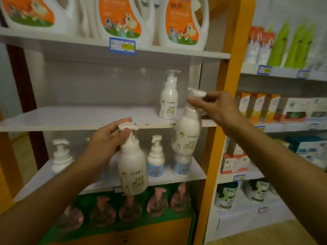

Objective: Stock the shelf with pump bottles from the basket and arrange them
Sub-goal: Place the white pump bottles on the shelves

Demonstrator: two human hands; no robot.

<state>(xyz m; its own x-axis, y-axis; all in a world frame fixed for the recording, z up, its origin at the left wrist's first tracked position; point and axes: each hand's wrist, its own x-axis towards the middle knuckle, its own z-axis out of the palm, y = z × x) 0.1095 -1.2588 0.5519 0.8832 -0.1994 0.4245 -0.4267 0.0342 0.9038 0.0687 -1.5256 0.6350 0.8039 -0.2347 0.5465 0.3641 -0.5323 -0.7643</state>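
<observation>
My left hand [108,137] grips the pump head of a white pump bottle [132,167], which hangs in front of the lower shelf. My right hand [217,105] pinches the pump head of a second white pump bottle [187,131], held tilted at the front edge of the middle shelf [79,119]. A third, matching bottle [169,98] stands upright on that middle shelf at the right, just left of my right hand. The basket is out of view.
Blue-labelled pump bottles [156,160] stand on the lower shelf [177,179]. Pink pump bottles [157,202] fill the green bottom tier. Large white jugs [122,18] line the top shelf. An orange post [228,82] bounds the right side, with boxes and tins beyond.
</observation>
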